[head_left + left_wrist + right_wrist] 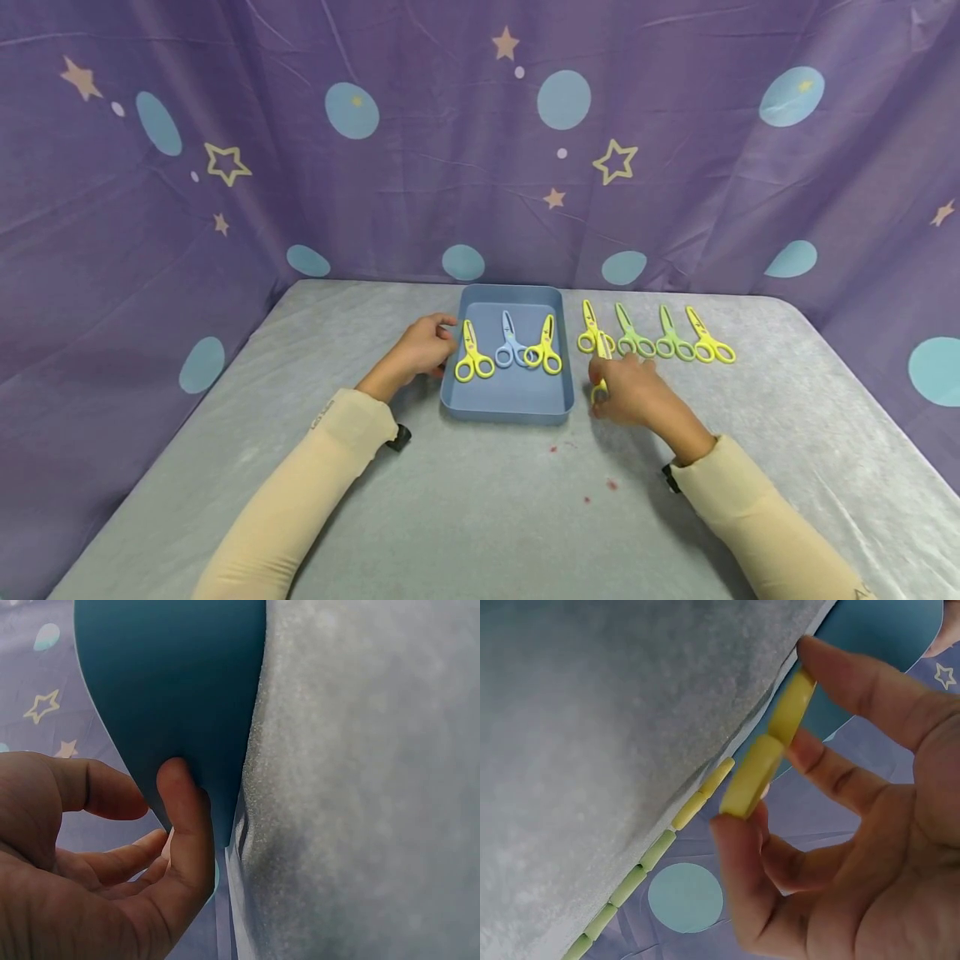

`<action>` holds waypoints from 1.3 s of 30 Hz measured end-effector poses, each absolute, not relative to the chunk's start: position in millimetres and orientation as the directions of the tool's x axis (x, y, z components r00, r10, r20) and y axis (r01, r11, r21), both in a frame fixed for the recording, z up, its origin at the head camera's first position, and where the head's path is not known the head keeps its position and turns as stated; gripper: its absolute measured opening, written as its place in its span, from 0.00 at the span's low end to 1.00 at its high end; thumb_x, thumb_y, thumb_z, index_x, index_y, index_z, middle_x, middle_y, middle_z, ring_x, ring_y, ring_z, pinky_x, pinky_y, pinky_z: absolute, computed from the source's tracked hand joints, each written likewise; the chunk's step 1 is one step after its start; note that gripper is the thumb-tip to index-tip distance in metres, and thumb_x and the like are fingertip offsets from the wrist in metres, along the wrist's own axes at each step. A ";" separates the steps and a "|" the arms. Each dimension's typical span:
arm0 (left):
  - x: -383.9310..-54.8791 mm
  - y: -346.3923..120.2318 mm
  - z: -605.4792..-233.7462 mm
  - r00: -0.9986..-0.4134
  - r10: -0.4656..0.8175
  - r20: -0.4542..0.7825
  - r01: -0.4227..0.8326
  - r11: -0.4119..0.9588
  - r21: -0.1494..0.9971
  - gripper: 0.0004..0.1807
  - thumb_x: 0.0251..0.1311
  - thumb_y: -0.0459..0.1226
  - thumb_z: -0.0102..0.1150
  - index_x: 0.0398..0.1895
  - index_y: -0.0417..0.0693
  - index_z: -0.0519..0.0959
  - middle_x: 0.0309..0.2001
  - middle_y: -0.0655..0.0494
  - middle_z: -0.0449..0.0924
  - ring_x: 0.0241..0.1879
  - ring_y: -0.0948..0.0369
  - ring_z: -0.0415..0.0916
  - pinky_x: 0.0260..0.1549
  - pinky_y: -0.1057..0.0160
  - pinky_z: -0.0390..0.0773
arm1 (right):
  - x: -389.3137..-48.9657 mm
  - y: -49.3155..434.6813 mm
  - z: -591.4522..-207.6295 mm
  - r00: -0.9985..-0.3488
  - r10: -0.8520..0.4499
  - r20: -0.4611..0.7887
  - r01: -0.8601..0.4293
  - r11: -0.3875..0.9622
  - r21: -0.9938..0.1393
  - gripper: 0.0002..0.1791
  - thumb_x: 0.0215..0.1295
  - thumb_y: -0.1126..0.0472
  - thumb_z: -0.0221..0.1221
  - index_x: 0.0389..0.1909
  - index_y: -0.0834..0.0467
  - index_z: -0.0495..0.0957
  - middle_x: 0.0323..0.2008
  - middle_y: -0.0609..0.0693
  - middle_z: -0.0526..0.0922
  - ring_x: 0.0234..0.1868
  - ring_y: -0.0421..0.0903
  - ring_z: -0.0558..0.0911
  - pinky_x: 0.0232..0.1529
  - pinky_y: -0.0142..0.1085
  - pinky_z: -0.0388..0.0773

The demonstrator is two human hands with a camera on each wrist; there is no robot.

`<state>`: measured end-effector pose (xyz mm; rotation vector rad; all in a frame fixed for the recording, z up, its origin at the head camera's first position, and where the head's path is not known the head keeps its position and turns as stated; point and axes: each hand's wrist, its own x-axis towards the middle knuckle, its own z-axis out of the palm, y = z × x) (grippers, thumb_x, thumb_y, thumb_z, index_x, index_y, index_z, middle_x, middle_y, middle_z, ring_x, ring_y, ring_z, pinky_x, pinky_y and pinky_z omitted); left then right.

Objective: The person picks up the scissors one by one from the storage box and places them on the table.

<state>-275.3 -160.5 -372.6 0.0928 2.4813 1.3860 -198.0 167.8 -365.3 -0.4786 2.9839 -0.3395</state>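
Note:
My left hand (426, 343) is at the left side of a blue-grey tray (506, 414). In the left wrist view, a fingertip touches the tray's outer wall (172, 682), with the other fingers loosely bent near the rim. Inside the tray lie yellow scissors (467, 367) at the left, blue scissors (507, 337) in the middle and another yellow pair (547, 342) partly beside them. Right of the tray, my right hand (633, 387) pinches yellow scissors (751, 776) by the handle loops, thumb on one side and fingers on the other; the hand hides part of them.
A row along the table's back right holds yellow scissors (589, 321), two green pairs (626, 325) (667, 329) and a further yellow pair (708, 337). Purple patterned curtain (420, 192) hangs behind the grey-covered table (480, 517). Small red spots (612, 484) mark the cover.

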 end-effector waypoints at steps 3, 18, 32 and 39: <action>-274.8 -160.1 -372.7 -0.954 0.200 -0.225 -0.086 0.533 0.841 0.32 0.68 0.32 0.50 0.76 0.45 0.64 0.58 0.43 0.69 0.40 0.51 0.80 0.31 0.54 0.86 | -197.4 168.3 -365.1 -0.936 -0.340 -0.096 -0.310 0.921 -0.236 0.18 0.52 0.57 0.76 0.40 0.56 0.80 0.37 0.54 0.83 0.43 0.59 0.78 0.47 0.60 0.70; -274.9 -160.9 -374.5 -0.956 0.179 -0.234 -0.101 0.546 0.832 0.31 0.69 0.32 0.50 0.76 0.47 0.64 0.58 0.44 0.69 0.36 0.52 0.80 0.28 0.55 0.86 | -203.7 172.4 -365.4 -0.910 -0.350 -0.222 -0.282 0.915 -0.289 0.19 0.53 0.54 0.77 0.41 0.54 0.80 0.32 0.49 0.79 0.38 0.51 0.76 0.41 0.51 0.71; -273.6 -160.3 -374.1 -0.957 0.175 -0.233 -0.104 0.540 0.835 0.31 0.69 0.32 0.50 0.76 0.46 0.64 0.57 0.44 0.69 0.36 0.52 0.80 0.28 0.55 0.86 | -203.9 170.9 -363.6 -0.904 -0.337 -0.262 -0.254 0.919 -0.302 0.20 0.53 0.53 0.77 0.42 0.54 0.81 0.36 0.50 0.80 0.39 0.52 0.77 0.39 0.49 0.75; -273.8 -157.7 -372.0 -0.957 0.180 -0.228 -0.096 0.546 0.832 0.31 0.70 0.33 0.50 0.77 0.47 0.63 0.58 0.44 0.69 0.37 0.52 0.80 0.29 0.54 0.86 | -204.8 173.8 -363.5 -0.906 -0.343 -0.249 -0.256 0.911 -0.324 0.19 0.57 0.51 0.74 0.46 0.54 0.82 0.42 0.52 0.83 0.42 0.51 0.79 0.43 0.49 0.77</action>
